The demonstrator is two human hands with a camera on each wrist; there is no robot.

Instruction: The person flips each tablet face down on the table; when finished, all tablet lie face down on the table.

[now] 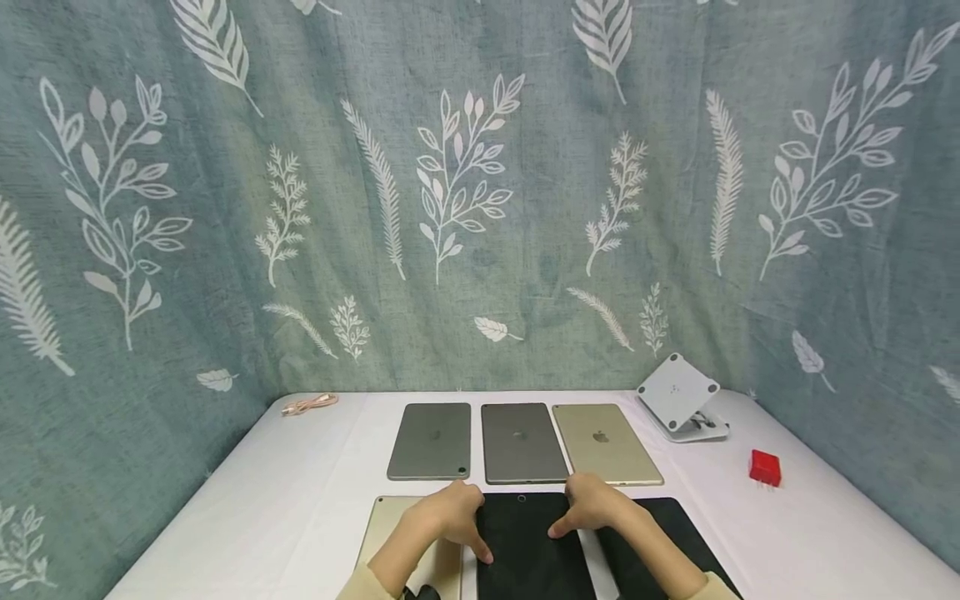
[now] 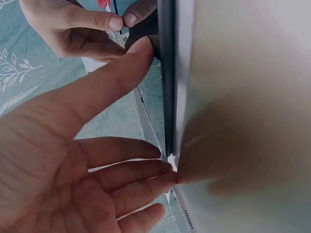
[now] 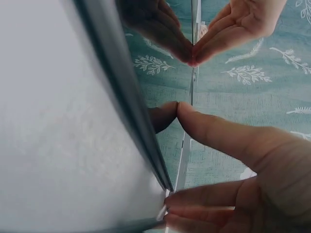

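Observation:
A tablet with a black screen (image 1: 528,554) lies face up in the middle of the near row, with a small ring at its far edge. My left hand (image 1: 452,515) holds its left edge, thumb on the screen and fingers along the side. From the opposite side, my right hand (image 1: 592,504) grips the right edge in the same manner. The glossy screen mirrors the left thumb (image 2: 138,53) and the right thumb (image 3: 194,119) in the wrist views. Whether the tablet is raised off the table, I cannot tell. Under the left forearm is a gold tablet (image 1: 442,571).
Another black-screened tablet (image 1: 675,533) lies beneath my right forearm. A grey tablet (image 1: 431,442), a darker grey one (image 1: 522,446) and a gold one (image 1: 606,446) form the far row. Around them are a cable (image 1: 309,404), a folding stand (image 1: 678,396) and a red plug adapter (image 1: 765,467).

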